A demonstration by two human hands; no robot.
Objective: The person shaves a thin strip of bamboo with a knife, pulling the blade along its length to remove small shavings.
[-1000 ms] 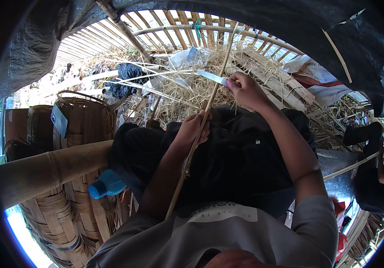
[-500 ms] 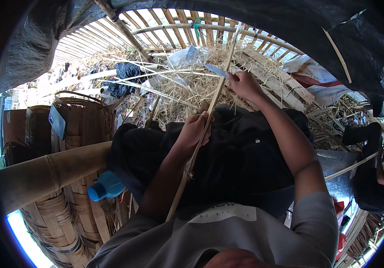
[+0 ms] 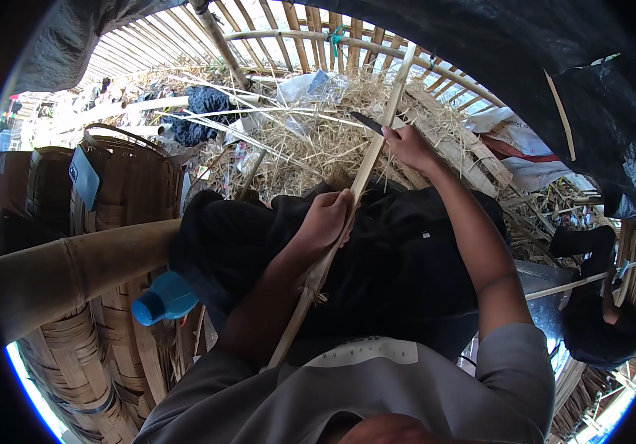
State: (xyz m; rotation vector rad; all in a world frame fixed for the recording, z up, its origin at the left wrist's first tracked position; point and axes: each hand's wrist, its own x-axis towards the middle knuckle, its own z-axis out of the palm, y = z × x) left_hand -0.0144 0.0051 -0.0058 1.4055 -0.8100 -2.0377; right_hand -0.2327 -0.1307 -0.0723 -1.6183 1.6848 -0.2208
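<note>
Left hand (image 3: 325, 220) grips one bamboo strip (image 3: 355, 192); right hand (image 3: 407, 144) holds one knife (image 3: 367, 121).

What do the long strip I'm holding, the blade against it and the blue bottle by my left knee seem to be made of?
The strip: most likely split bamboo, pale yellow, matte and fibrous, frayed near the lap. The blade: probably metal, thin, dark and dull; its handle is hidden in the right hand. The blue bottle: seemingly plastic, smooth and evenly coloured with a moulded cap. The left hand grips the strip.

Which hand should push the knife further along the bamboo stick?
Probably the right hand: it grips the knife, whose blade lies against the bamboo strip. The left hand is wrapped around the strip lower down, steadying it over the lap.
</note>
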